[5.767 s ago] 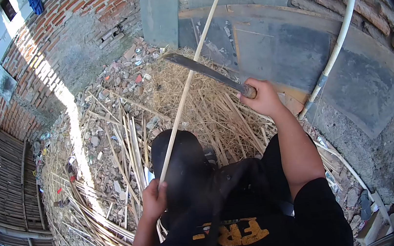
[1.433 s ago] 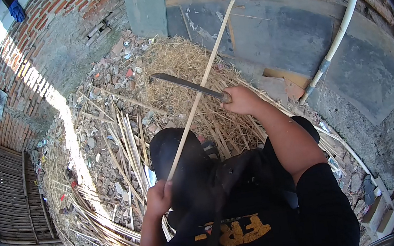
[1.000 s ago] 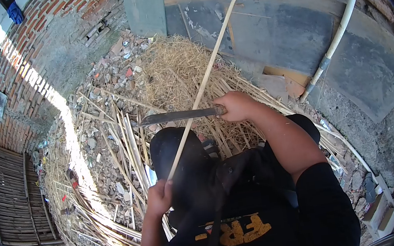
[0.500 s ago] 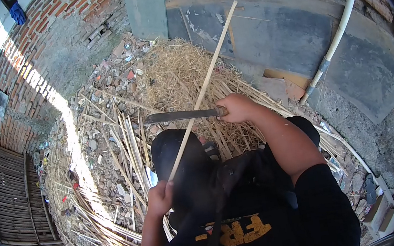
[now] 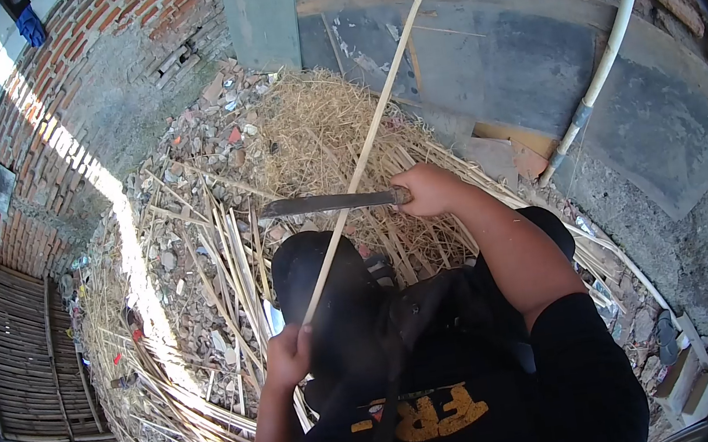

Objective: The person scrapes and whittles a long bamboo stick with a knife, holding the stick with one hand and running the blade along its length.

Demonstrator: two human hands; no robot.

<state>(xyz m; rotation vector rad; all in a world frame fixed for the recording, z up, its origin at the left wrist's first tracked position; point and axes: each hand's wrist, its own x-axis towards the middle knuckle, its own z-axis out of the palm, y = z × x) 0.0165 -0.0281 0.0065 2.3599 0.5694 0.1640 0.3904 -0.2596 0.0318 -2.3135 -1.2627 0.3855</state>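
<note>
My left hand (image 5: 288, 356) is closed around the lower end of a long pale bamboo strip (image 5: 380, 110), which slants up and away to the right past my knee. In my right hand (image 5: 428, 190) is the wooden handle of a machete (image 5: 330, 203). Its dark blade points left and lies across the strip, crossing it a little beyond my knee. Whether the edge is biting into the strip, I cannot tell. Under the strip and blade lies a heap of thin bamboo shavings (image 5: 316, 124).
Split bamboo strips (image 5: 233, 276) lie left of my legs, with another bundle (image 5: 196, 413) nearer. Rubble (image 5: 188, 166) covers the ground. Grey boards (image 5: 502, 61) and a white pipe (image 5: 616, 47) lean at the right. A slatted bamboo panel (image 5: 20, 341) stands at the left.
My right hand and the machete have shifted very slightly away from me along the strip. The strip's far end has moved slightly up and left; my left hand stays in place.
</note>
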